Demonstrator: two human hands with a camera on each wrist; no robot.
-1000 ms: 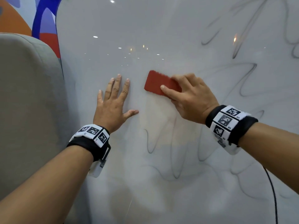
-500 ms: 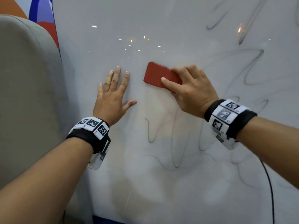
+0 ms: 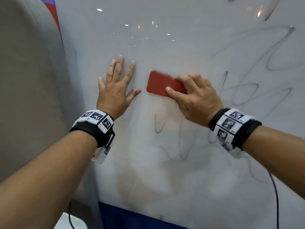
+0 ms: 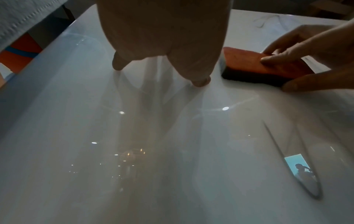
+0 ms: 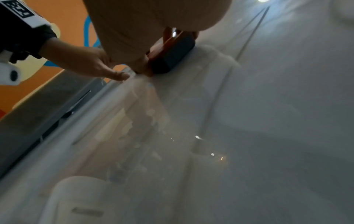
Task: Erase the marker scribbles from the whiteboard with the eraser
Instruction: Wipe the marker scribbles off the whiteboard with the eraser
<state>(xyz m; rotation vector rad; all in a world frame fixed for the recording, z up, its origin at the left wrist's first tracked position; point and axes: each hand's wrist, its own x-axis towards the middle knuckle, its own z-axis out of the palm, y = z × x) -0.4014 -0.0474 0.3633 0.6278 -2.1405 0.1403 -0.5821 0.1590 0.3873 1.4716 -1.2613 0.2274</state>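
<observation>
— Two hands on the whiteboard (image 3: 189, 47)? Grip?
— Right hand (image 3: 196, 98) pinches the eraser (image 3: 160, 84), felt face flat against the surface. Left hand (image 3: 115, 90) lies spread just to its left, bracing.
— Remaining?
— Scribbles (image 3: 247, 90) right and near. Advise even pressure, overlapping strokes rightward, felt kept flat.

eraser (image 3: 162, 84): red back, dark, near-black felt underside visible in both wrist views. whiteboard (image 3: 181, 47): glossy white-grey, small bright light reflections. scribbles (image 3: 279, 63): thin grey-black looping lines, paler and smeared lower down. wristbands (image 3: 97, 124): black straps carrying white blocks printed with black square-code patterns, on both wrists. chair (image 3: 29, 80): plain beige-grey fabric. wall (image 5: 63, 22): orange with blue curved line and cream patch. strip (image 3: 125, 215) under the board: dark blue. cable (image 3: 275, 195): black.
</observation>
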